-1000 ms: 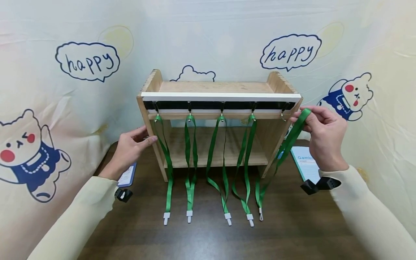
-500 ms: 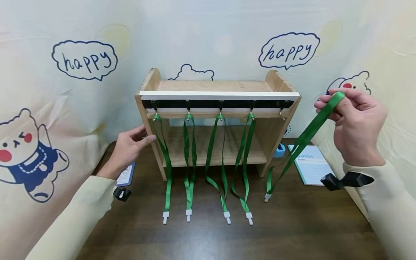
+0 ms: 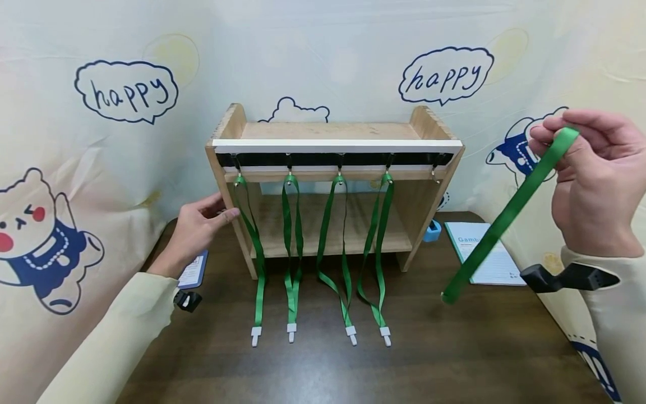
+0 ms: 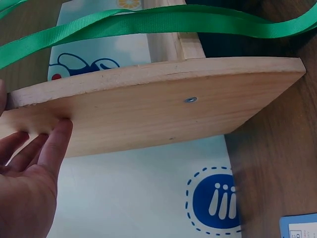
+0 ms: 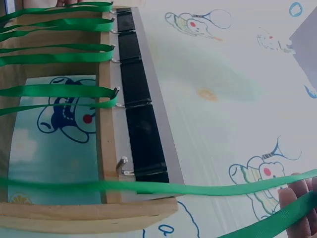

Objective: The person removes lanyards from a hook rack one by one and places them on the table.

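My right hand (image 3: 600, 174) pinches the looped end of a green lanyard (image 3: 510, 216) out to the right of a small wooden shelf (image 3: 436, 207). The strap slants down leftward; its lower end hangs above the table. My left hand (image 3: 198, 230) holds the shelf's left side panel, the thumb at the front edge and the fingers (image 4: 55, 146) on the outer face. Several other green lanyards (image 3: 254, 252) hang from metal hooks along the shelf's front strip (image 3: 323, 160), white clips at their lower ends. The rightmost hook (image 3: 435, 175) carries no lanyard.
A white-and-teal notebook (image 3: 484, 255) lies on the brown table (image 3: 323, 370), right of the shelf, near a small blue object (image 3: 432, 231). A blue-edged card (image 3: 193, 272) lies beside my left wrist. Printed cloth (image 3: 303, 56) covers the back and sides.
My right hand has moved away from the shelf, right and upward, drawing the green lanyard clear of the rightmost hook area. The left hand stays on the panel.
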Motion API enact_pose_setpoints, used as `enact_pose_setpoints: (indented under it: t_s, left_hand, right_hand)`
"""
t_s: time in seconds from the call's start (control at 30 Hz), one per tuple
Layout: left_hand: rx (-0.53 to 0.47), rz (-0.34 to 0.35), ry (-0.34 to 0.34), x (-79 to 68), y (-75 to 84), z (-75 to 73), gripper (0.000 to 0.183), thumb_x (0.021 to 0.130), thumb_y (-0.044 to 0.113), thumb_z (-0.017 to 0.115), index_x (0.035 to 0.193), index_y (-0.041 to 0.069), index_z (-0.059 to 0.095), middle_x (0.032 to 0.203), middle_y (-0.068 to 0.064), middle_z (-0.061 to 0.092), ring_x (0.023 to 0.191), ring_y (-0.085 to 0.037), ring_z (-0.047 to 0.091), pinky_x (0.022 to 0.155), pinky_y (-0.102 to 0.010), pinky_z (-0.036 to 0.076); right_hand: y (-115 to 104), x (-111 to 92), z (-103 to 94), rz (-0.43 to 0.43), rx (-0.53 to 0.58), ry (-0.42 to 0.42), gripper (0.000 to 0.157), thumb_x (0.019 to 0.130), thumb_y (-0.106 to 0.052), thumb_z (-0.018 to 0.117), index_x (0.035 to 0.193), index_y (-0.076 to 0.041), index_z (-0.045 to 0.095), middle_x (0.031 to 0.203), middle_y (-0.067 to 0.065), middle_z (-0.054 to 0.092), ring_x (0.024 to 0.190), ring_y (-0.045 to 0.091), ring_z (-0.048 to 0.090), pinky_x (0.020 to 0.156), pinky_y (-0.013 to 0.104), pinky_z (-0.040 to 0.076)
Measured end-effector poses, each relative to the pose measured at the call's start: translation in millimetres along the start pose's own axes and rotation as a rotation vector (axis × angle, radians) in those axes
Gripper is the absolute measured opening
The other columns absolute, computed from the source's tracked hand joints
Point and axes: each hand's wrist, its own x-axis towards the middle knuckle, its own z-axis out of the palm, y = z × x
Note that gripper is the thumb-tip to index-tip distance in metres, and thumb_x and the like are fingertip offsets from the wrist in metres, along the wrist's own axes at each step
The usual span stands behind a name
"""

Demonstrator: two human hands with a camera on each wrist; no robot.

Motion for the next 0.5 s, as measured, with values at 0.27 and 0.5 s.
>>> enact_pose_setpoints:
  t_s: [0.27,0.5]
  left_hand:
    - [0.015,-0.004,0.009,-0.2,-1.1,0.1,0.069,0.095,0.053,0.065,0.152,0.019,0.048,0.137,-0.013,0.064,0.117,-0.023,0.060,0.080,-0.005,0.049]
    - [0.017,-0.005,0.008,0.6,-0.4,0.0,0.071,0.094,0.054,0.065,0.153,0.019,0.048,0.139,-0.014,0.063,0.118,-0.025,0.060,0.081,-0.006,0.049]
  right_hand:
    - [17.9,-3.6,-17.2,0.072,-0.108,0.013,0.036,0.082,0.012,0.074,0.110,0.030,0.060,0.096,0.030,0.073,0.074,0.031,0.076,0.073,0.035,0.060]
    - [42.7,-18.6,-46.8,0.209,-0.211,-0.063,0.033,0.087,0.007,0.073,0.114,0.024,0.063,0.098,0.021,0.077,0.080,0.025,0.078,0.078,0.032,0.058]
